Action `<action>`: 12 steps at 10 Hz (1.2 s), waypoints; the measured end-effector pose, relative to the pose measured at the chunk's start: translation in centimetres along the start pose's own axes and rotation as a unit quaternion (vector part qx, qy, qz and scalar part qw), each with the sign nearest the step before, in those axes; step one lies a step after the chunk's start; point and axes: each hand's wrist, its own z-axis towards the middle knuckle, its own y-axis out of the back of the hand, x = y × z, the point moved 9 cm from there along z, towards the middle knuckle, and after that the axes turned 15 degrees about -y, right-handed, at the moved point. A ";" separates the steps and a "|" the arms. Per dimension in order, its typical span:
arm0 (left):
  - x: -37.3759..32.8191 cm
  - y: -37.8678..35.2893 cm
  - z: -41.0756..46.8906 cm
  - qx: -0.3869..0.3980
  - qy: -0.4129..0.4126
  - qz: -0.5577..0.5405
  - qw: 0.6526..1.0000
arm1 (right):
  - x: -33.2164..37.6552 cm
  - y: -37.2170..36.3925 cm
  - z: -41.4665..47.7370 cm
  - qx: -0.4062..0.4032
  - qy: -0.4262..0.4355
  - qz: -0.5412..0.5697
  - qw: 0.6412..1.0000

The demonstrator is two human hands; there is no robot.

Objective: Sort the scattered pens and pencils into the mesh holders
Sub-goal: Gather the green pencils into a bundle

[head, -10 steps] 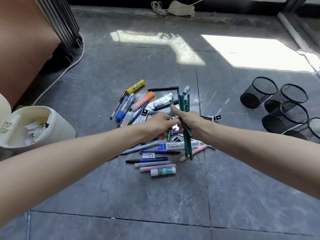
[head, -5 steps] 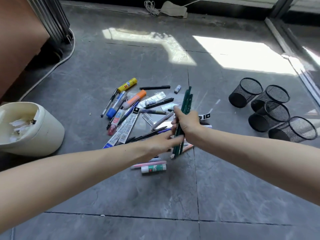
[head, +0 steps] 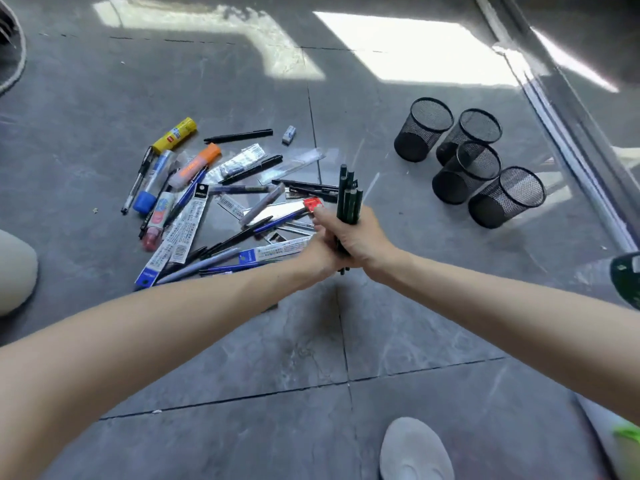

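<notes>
My right hand (head: 360, 237) grips a bundle of green pencils (head: 349, 199) upright above the grey floor (head: 277, 341); my left hand (head: 320, 251) closes around its lower end. Scattered pens (head: 221, 202) lie just beyond, four mesh holders (head: 467, 161) well apart to the right.

Four black mesh holders (head: 471, 161) stand clustered to the right of the hands. One bundle of dark green pencils (head: 349, 199) rises above them; its count cannot be told. Left of the hands: one yellow glue stick (head: 175, 135), one orange highlighter (head: 198, 162), one small white eraser (head: 289, 134).
</notes>
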 end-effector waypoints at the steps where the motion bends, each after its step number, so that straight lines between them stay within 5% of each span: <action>1: -0.3 0.4 0.5 -0.058 -0.066 0.076 0.993 | -0.2 0.6 -0.4 0.030 0.027 -0.049 0.998; 2: 0.3 0.4 0.3 -0.103 -0.067 -0.007 0.992 | -0.7 0.2 -0.4 0.049 0.042 -0.099 0.993; 3: 1.0 0.9 0.4 -0.125 -0.094 0.051 0.986 | -1.3 0.0 0.0 0.046 0.056 -0.119 0.990; 5: 1.6 0.2 -0.7 -0.046 -0.017 0.029 0.998 | -1.7 -0.1 0.7 0.040 0.056 -0.112 0.991; 7: 2.2 -0.6 1.2 -0.071 -0.069 -0.075 0.992 | -1.8 0.9 1.0 0.044 0.045 -0.100 0.993; 12: 1.2 0.9 0.1 -0.089 -0.095 0.070 0.989 | -1.9 -0.4 1.4 0.092 -0.004 -0.076 0.993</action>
